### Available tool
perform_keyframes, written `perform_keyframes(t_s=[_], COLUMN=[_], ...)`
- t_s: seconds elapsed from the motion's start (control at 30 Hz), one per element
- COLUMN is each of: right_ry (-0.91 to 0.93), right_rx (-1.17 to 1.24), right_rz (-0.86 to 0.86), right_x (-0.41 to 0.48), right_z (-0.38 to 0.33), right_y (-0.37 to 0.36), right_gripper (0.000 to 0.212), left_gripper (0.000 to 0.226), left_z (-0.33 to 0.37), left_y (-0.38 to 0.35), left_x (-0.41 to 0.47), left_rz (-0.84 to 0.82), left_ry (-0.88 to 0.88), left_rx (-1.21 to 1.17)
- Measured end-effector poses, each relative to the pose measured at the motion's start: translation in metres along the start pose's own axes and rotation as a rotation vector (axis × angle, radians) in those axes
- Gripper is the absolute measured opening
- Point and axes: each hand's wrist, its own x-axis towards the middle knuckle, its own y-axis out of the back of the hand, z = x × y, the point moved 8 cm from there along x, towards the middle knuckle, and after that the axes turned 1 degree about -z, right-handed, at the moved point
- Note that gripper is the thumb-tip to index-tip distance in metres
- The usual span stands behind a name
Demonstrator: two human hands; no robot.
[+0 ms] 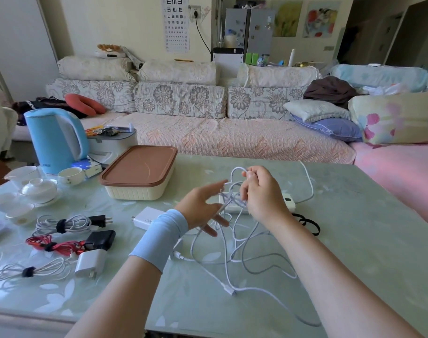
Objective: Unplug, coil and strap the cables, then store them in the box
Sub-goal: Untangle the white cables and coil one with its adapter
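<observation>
- Your right hand (259, 191) is curled round the top of several loops of the white cable (242, 254). It pinches them between thumb and fingers, just above the power strip (289, 202).
- Your left hand (203, 211) is spread with its fingers straight. Strands of the cable run across them, and I see no grip.
- Most of the cable lies in a loose tangle on the table (354, 240) between your wrists, with one plug end (230, 290) trailing toward you.
- To coil cleanly, I'd hold the right-hand pinch fixed and feed one strand at a time with the left. Slide along it so the crossings drop out before each loop, and match the loop sizes.
- Your hands hide whether the far end sits in the strip, so check before you pull.
- The black straps (308, 224) lie just beside your right wrist, an easy reach once the coil is done.
- The box (139, 174) sits beyond your left hand with its lid on, so the lid has to come off first.
- Three strapped bundles (61, 225) and a white charger (144, 218) lie to the left. Keep the slack off them, and off the kettle (54, 140) and tea set (37, 189) further out.
- The bare table to your right gives the most room. The near edge runs under your forearms, so draw the trailing end up before it slips over.
</observation>
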Motion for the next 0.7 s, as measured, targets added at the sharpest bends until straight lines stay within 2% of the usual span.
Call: perform_keyframes(t_s=[0.1,0.17,0.23,0.27,0.33,0.43,0.53,0.6,0.63,0.7], right_ry=[-0.013,-0.032,-0.047,-0.049,-0.054,-0.079,-0.151,-0.253,-0.305,-0.339], right_rx=[0.142,0.166,0.215,0.245,0.279,0.323,0.317,0.225,0.082,-0.435], right_rz=[-0.019,-0.035,-0.046,-0.028,0.06,0.187,0.189,0.117,0.048,-0.082], right_x=[0.0,0.0,-0.001,0.0,-0.001,-0.002,-0.001,0.002,0.002,0.0], right_z=[-0.002,-0.001,-0.002,-0.003,-0.002,0.002,0.008,0.018,0.023,0.03], right_y=[0.0,-0.002,-0.002,-0.001,0.008,0.019,0.018,0.012,0.01,0.011], right_gripper=[0.021,0.019,0.018,0.018,0.02,0.023,0.023,0.021,0.02,0.017], left_gripper=[0.038,0.028,0.025,0.02,0.012,0.008,0.008,0.007,0.009,0.011], left_z=[0.006,0.006,0.011,0.012,0.011,0.017,0.015,0.009,0.005,-0.003], left_y=[-0.004,0.006,0.022,0.024,0.025,0.033,0.027,0.026,0.027,0.026], left_x=[0.0,0.003,0.006,0.008,0.012,0.015,0.016,0.017,0.018,0.019], left_rz=[-0.025,0.114,0.281,0.295,0.225,0.148,0.015,0.021,0.036,0.048], left_ry=[-0.064,-0.056,-0.128,-0.159,-0.159,-0.113,-0.056,-0.03,-0.014,0.025], left_rx=[-0.161,-0.229,0.047,0.187,0.317,0.371,0.327,0.305,0.312,0.421])
